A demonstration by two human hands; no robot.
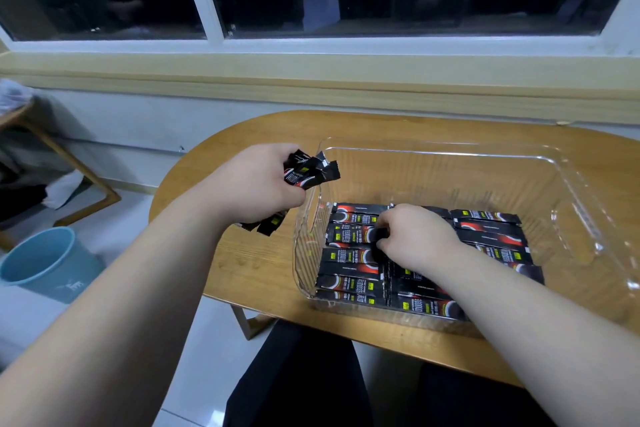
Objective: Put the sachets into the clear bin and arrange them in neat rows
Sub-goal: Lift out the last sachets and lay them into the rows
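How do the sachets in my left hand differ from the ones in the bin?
The held sachets are a fanned bunch in the left hand at the clear bin's left wall; the binned sachets lie flat in side-by-side rows. The held sachets are few, the binned sachets many. Both are black sticks.

The clear bin (pixel 571 204) is sitting upright, open-topped. Black sachets (pixel 349 284) with red swirls are lying flat in side-by-side rows, covering its floor from four to nine o'clock. A fanned bunch (pixel 311 172) is hovering at its ten o'clock rim.
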